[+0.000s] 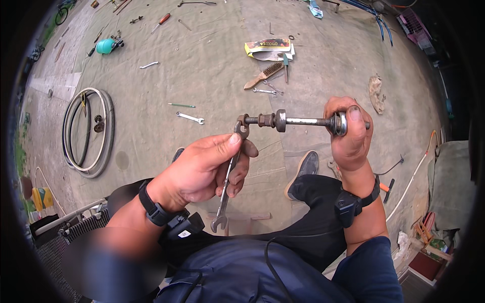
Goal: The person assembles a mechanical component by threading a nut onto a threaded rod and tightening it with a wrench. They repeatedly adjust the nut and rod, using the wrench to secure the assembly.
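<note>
My left hand (197, 166) is closed around a double open-end wrench (225, 192), thumb pressed on it near the upper jaw. That jaw sits at a rusty nut (243, 119) on the left end of a threaded axle (305, 121), which looks like a bicycle wheel axle. Further along the axle are more rusty nuts (265, 120) and a round metal collar (280, 120). My right hand (349, 139) grips the axle's right end, fingers wrapped around a shiny round collar (341, 123). The axle is held roughly level above the ground cloth.
On the cloth (212, 60) lie a combination wrench (190, 118), a green pencil-like stick (181, 105), a wire brush (263, 76), small wrenches (265, 91) and a screwdriver (161, 22). Wheel rims and tyres (90, 132) lie left. A hose (411, 177) runs along the right.
</note>
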